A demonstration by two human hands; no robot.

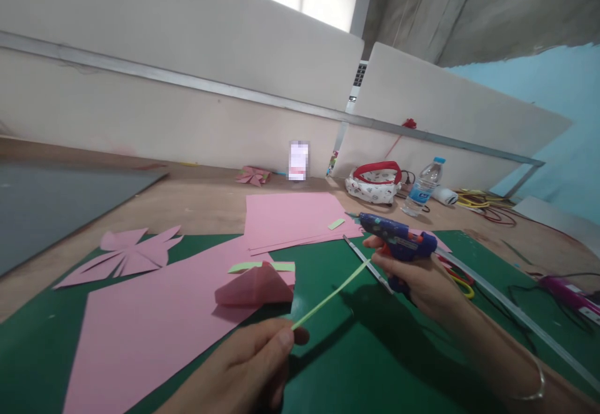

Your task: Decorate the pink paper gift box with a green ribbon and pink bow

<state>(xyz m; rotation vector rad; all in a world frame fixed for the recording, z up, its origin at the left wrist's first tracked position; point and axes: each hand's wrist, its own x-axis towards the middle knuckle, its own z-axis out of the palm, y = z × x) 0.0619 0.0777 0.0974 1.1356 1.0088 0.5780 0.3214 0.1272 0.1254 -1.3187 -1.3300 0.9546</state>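
My left hand (pixel 253 351) pinches one end of a thin light green strip (pixel 332 293), whose other end reaches the fingertips of my right hand (pixel 424 279). That right hand is wrapped round a blue hot glue gun (pixel 398 237), its nozzle pointing left. A long clear glue stick (pixel 509 306) runs out of the gun's back. Left of the strip stands a folded pink paper piece (pixel 262 289) with green along its top. Under it lies a large pink sheet (pixel 150 333) on the green mat (pixel 347 370). A slim metal strip-like tool (pixel 363 261) lies behind the green strip.
Pink sheets (pixel 288 214) are stacked at the back, bearing a small green piece (pixel 336 224). Cut pink petals (pixel 129 252) lie left. Back right hold a pouch (pixel 372 192), a water bottle (pixel 422 189) and cables (pixel 487 204). A purple tool (pixel 565 292) rests far right.
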